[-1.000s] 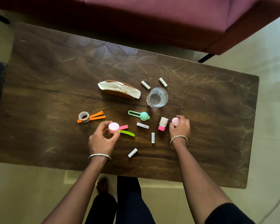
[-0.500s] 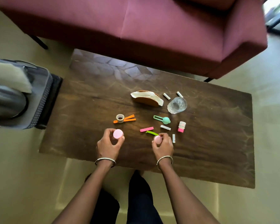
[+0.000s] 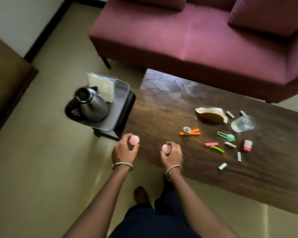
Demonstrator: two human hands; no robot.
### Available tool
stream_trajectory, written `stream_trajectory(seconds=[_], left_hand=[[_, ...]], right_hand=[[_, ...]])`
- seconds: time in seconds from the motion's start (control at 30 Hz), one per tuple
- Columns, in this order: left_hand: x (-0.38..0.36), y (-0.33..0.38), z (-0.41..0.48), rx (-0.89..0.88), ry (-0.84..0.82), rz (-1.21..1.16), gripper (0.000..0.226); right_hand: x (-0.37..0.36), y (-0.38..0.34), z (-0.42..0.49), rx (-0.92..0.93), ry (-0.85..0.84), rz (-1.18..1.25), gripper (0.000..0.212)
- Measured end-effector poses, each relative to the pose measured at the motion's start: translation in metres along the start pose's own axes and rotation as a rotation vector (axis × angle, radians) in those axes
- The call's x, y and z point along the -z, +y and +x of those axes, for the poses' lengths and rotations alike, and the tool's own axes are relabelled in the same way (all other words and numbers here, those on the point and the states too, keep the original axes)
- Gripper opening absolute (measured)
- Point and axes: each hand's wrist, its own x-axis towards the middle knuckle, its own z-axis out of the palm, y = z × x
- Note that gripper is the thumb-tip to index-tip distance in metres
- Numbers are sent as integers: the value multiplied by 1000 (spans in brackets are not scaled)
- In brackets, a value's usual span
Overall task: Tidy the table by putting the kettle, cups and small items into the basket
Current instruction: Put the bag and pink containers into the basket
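My left hand (image 3: 125,151) holds a round pink item (image 3: 134,140) over the table's near left corner. My right hand (image 3: 172,154) grips a second, paler pink round item (image 3: 166,148) above the table's front edge. The grey basket (image 3: 121,93) stands on a dark stool left of the table, with the steel kettle (image 3: 91,104) and a white cloth (image 3: 103,88) in it. On the wooden table (image 3: 162,109) lie a clear glass (image 3: 243,123), a tape roll with orange clips (image 3: 189,131), a teal clip (image 3: 226,136) and several small white sticks.
A maroon sofa (image 3: 196,40) runs along the table's far side. A brown holder with white paper (image 3: 212,114), a pink strip (image 3: 211,144), a green strip (image 3: 217,148) and a pink-and-white small bottle (image 3: 247,145) also lie on the table. Dark furniture (image 3: 5,79) stands at far left.
Both hands lifted their pink items off the table and carried them left toward the basket. The view swung left, bringing the basket and kettle fully into sight.
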Motion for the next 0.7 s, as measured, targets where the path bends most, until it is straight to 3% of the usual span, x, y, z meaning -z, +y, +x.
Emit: stream_trajectory(seconds=[0.2,0.4,0.7], left_hand=[[40,-29,38,35,93,-15,34],[57,-37,102,13,60,24,37],[35,-27,243,-107,-200,112,33]], right_hand=[[-41,-60,12,103,-95,-1,36],[-76,-105,49,130,-105,-1,40],[-128,-171,142,50,6,88,38]])
